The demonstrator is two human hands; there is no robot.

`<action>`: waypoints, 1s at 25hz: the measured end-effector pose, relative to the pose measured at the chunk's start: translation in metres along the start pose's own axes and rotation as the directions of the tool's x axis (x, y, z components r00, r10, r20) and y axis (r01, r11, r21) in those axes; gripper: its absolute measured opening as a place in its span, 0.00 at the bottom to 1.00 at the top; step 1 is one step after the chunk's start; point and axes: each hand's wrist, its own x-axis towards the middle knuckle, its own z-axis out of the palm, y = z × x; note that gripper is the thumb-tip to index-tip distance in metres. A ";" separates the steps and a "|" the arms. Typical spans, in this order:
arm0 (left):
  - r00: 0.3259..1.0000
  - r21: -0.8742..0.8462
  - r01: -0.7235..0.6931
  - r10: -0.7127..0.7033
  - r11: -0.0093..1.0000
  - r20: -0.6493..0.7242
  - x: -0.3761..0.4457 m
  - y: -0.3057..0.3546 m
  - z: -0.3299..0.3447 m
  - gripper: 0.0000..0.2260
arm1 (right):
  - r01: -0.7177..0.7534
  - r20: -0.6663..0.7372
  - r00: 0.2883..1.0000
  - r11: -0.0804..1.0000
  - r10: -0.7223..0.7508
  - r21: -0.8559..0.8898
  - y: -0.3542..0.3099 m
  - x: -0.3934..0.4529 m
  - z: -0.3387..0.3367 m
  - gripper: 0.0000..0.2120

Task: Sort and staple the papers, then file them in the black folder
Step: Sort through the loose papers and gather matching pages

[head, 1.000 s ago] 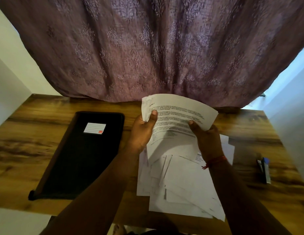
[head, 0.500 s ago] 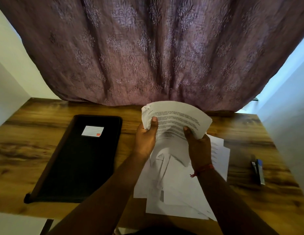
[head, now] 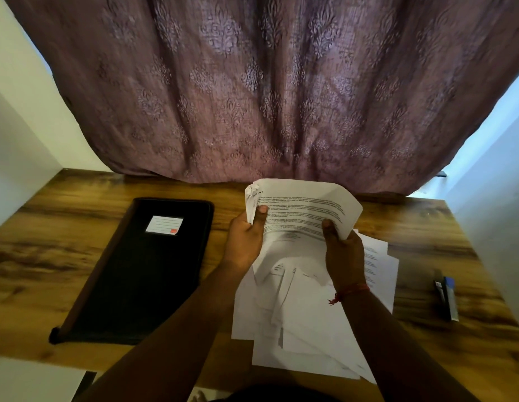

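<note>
Two bare forearms without sleeves, red thread bracelet (head: 350, 292) knotted round the right wrist, loose tassel end

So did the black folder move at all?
No. The black folder keeps its spot on the wooden table, left of the loose papers; only the view shifted.

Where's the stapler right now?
In the head view, the stapler lies on the wooden table at the far right, just beyond the loose papers, untouched by either hand.
</note>
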 end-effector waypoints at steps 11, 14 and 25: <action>0.999 -0.114 0.047 -0.050 0.992 -0.020 0.001 0.010 0.006 0.09 | -0.012 0.046 0.999 0.997 0.009 0.077 -0.002 -0.002 0.001 0.08; 0.998 -0.120 0.041 -0.047 0.992 -0.050 0.001 0.003 0.011 0.09 | -0.010 0.039 0.999 0.995 0.006 0.096 0.002 -0.008 0.002 0.03; 0.997 -0.092 0.041 -0.047 0.995 -0.061 -0.008 0.007 0.015 0.06 | -0.067 0.019 0.998 0.992 0.065 0.111 0.006 -0.005 0.007 0.03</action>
